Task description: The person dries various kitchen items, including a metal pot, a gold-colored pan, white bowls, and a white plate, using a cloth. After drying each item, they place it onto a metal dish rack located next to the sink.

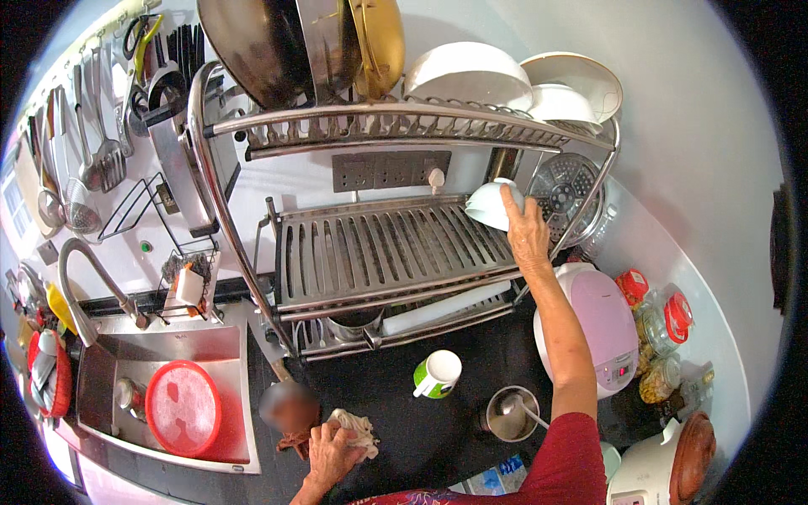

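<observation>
My right hand (526,231) reaches up to the right end of the metal dish rack (379,252). Its fingers grip white bowls (490,204), tilted bottom up over the middle shelf; how many are nested I cannot tell. Down on the black counter, my left hand (330,454) has its fingers curled over a crumpled cloth (358,429), pale at the right. Brown cloth (295,444) shows left of that hand, beneath a blurred patch I cannot make out. A white and green mug (439,372) stands between my arms. Beside my right forearm is a steel pot (511,414) with a spoon in it.
Left is a steel sink (231,412) holding a red-rimmed basin (183,408). A pink rice cooker (599,324) and red-lidded jars (677,316) line the right wall. Pans (252,42) and large white bowls (471,71) fill the upper rack. Utensils (88,160) hang at left.
</observation>
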A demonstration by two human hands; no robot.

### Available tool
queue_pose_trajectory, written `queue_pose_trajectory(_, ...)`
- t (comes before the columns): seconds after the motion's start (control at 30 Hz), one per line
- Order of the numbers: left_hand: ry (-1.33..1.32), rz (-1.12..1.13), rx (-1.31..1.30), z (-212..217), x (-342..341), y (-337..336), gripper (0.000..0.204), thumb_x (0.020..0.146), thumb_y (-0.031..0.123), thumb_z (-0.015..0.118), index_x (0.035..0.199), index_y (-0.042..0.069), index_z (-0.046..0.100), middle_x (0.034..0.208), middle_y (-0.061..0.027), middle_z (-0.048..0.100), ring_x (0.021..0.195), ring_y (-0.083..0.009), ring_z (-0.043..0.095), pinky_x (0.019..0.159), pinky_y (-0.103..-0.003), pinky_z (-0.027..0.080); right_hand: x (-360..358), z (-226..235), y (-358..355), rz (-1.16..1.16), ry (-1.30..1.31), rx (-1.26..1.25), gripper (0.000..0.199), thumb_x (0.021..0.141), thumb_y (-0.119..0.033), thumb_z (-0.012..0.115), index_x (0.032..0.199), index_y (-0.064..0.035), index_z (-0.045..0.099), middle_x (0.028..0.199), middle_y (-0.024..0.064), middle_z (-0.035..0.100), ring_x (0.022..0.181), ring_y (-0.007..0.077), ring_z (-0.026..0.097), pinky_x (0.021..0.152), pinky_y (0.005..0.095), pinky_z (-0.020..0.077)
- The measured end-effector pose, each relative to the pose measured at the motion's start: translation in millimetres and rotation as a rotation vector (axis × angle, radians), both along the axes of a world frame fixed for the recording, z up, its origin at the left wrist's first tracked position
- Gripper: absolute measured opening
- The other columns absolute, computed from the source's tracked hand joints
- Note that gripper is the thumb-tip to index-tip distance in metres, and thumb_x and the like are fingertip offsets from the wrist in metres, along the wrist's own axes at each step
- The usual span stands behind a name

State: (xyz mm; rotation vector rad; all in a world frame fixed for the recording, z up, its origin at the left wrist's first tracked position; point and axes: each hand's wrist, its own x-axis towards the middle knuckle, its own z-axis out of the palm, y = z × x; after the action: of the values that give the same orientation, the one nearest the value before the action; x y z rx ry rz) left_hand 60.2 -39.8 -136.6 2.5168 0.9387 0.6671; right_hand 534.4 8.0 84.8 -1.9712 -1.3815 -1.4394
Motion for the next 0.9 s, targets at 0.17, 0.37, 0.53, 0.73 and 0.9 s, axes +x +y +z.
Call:
queue_pose_trajectory(0.17, 0.008, 0.030, -0.010, -7, -1, 1, 0.045, 0.055, 0.029, 0.083, 0.092, 0.014, 0.061, 0.106, -0.0095, 0.052, 0.093, -0.0331, 0.047, 0.078, -0.044, 0.041, 6, -17, 28, -0.004, -0.101, 0.001, 0.064, 0.075, 0.002, 0.059, 0.130, -0.0277, 0.047, 0.094, 0.0161, 0.048, 0.078, 0.0316, 0.057, 0.056, 0.0357, 0.0567)
queue_pose_trajectory(0.37, -0.003, 0.025, -0.009, -6, 1, 3, 0.041, 0.058, 0.030, 0.081, 0.091, 0.015, 0.061, 0.106, -0.0096, 0.051, 0.092, -0.0327, 0.046, 0.078, -0.044, 0.042, 5, -29, 49, -0.002, -0.139, -0.007, 0.061, 0.075, 0.000, 0.064, 0.128, -0.0282, 0.049, 0.096, 0.0171, 0.050, 0.078, 0.0308, 0.059, 0.052, 0.0337, 0.0573)
queue_pose_trajectory(0.53, 0.029, 0.029, 0.006, -8, 1, 4, 0.043, 0.059, 0.030, 0.081, 0.094, 0.015, 0.061, 0.106, -0.0097, 0.051, 0.092, -0.0328, 0.046, 0.077, -0.043, 0.042, 9, -32, 57, -0.017, -0.216, 0.004, 0.061, 0.074, -0.002, 0.065, 0.127, -0.0279, 0.049, 0.103, 0.0183, 0.049, 0.076, 0.0300, 0.057, 0.051, 0.0320, 0.0571)
queue_pose_trajectory(0.73, 0.053, 0.038, 0.010, 0, 2, 2, 0.044, 0.058, 0.029, 0.081, 0.094, 0.015, 0.060, 0.106, -0.0102, 0.051, 0.091, -0.0331, 0.046, 0.077, -0.043, 0.041, 1, -24, 44, -0.039, -0.179, -0.211, 0.072, 0.074, 0.006, 0.060, 0.134, -0.0302, 0.042, 0.111, 0.0183, 0.046, 0.088, 0.0315, 0.056, 0.058, 0.0310, 0.0588)
queue_pose_trajectory(0.9, 0.015, 0.022, -0.036, -1, 4, 2, 0.044, 0.056, 0.028, 0.081, 0.092, 0.015, 0.060, 0.107, -0.0102, 0.052, 0.092, -0.0332, 0.046, 0.077, -0.043, 0.041, 20, -29, 24, 0.015, 0.034, -0.324, 0.074, 0.077, 0.005, 0.059, 0.137, -0.0330, 0.037, 0.117, 0.0186, 0.042, 0.104, 0.0379, 0.053, 0.076, 0.0415, 0.0584)
